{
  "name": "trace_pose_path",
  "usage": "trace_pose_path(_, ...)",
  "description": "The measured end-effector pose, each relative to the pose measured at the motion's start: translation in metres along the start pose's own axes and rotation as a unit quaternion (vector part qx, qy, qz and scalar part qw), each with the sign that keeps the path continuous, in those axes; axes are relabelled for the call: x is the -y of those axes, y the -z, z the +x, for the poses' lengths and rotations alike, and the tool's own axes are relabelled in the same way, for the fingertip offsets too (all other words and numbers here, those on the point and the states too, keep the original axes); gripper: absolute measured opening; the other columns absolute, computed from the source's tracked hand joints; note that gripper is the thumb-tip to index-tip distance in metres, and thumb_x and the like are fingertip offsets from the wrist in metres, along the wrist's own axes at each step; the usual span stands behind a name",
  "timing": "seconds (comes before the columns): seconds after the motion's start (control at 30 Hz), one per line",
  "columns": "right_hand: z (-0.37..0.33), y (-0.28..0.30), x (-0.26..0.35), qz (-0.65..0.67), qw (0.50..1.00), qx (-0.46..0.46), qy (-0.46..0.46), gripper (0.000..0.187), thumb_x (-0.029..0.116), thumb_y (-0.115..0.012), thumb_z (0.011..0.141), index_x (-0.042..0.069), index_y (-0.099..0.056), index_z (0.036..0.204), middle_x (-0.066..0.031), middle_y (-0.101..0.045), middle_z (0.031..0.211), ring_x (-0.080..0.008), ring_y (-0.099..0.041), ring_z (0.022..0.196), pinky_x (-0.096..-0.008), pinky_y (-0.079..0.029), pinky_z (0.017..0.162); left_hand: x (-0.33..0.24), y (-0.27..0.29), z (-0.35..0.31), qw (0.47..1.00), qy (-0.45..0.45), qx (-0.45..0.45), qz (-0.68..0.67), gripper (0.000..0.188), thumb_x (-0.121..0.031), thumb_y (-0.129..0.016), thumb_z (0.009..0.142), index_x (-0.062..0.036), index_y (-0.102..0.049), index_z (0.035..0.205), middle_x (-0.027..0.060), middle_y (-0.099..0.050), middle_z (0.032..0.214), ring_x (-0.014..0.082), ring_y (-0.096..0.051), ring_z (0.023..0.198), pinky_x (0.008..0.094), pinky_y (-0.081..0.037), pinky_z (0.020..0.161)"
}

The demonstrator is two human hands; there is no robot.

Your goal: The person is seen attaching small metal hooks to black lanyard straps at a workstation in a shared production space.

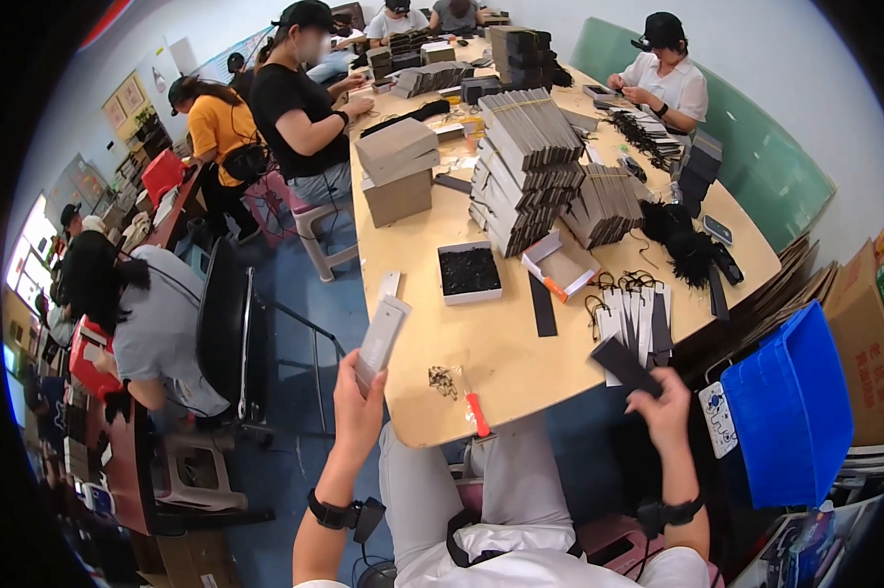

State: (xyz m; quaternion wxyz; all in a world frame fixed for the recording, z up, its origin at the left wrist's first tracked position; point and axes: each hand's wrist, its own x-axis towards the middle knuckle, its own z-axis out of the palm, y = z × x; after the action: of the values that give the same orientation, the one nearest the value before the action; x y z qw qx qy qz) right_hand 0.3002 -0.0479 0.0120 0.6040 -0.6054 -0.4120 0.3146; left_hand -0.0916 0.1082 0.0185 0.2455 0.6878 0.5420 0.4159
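Two card strips held, one per hand: pale grey strip [381, 338] gripped in left hand [358, 407], dark grey strip [626, 365] pinched in right hand [667, 400], hands well apart at near end of light wood-toned table [417, 416].
Pale strip is held tilted up by thumb and fingers near table's left edge; dark strip is held by its near end, far end close to fanned corded tags [645, 316], contact cannot be told. White box [475, 297] is filled with small black pieces; open carton [564, 263] is set to its right, loose black strip [542, 306] laid between. Red-handled tool [476, 414] is laid at near edge, beside small dark heap [444, 382]. Banded card stacks [525, 176] are piled behind; blue bin [785, 412] is placed right of table.
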Motion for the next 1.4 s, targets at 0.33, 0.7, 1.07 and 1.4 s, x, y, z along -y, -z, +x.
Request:
trace_pose_path(0.33,-0.111,-0.071,-0.054,0.133,0.960,0.186,-0.162,0.026,-0.001,-0.072,0.081,0.000,-0.050,0.096,-0.0108,-0.065,0.086,-0.0149,-0.066,0.070,-0.0273,-0.055,0.061,0.037,-0.012,-0.148,0.979,0.094,0.044,-0.174,0.042,-0.007,-0.069,0.084,0.0032,-0.044,0.116,0.0128,-0.061,0.099,0.0159,-0.060,0.092,0.0273,-0.047,0.078)
trace_pose_path(0.7,-0.127,-0.086,-0.083,0.085,0.985,0.111,-0.104,0.029,0.000,-0.072,0.081,-0.001,-0.047,0.097,-0.0121,-0.063,0.089,-0.0151,-0.065,0.071,-0.0272,-0.056,0.061,0.048,-0.038,-0.204,0.975,0.071,0.074,-0.199,0.046,-0.006,-0.073,0.080,0.0025,-0.044,0.114,0.0142,-0.063,0.101,0.0158,-0.063,0.091,0.0262,-0.050,0.075)
trace_pose_path(1.07,-0.130,-0.083,-0.083,-0.021,0.992,0.111,-0.065,0.035,0.002,-0.072,0.080,0.001,-0.042,0.099,-0.0103,-0.061,0.084,-0.0110,-0.061,0.067,-0.0251,-0.052,0.051,0.049,-0.046,-0.215,0.942,0.134,0.134,-0.277,0.047,-0.001,-0.068,0.083,-0.0011,-0.038,0.120,0.0122,-0.053,0.113,0.0155,-0.056,0.102,0.0263,-0.047,0.084)
trace_pose_path(1.4,-0.120,-0.102,-0.099,-0.127,0.991,0.033,0.039,0.037,0.014,-0.079,0.077,0.000,-0.048,0.091,-0.0116,-0.060,0.074,-0.0158,-0.061,0.070,-0.0291,-0.048,0.062,0.036,-0.057,-0.214,0.978,0.065,0.090,-0.179,0.039,-0.006,-0.074,0.078,0.0016,-0.052,0.110,0.0132,-0.063,0.097,0.0186,-0.063,0.086,0.0282,-0.049,0.074)
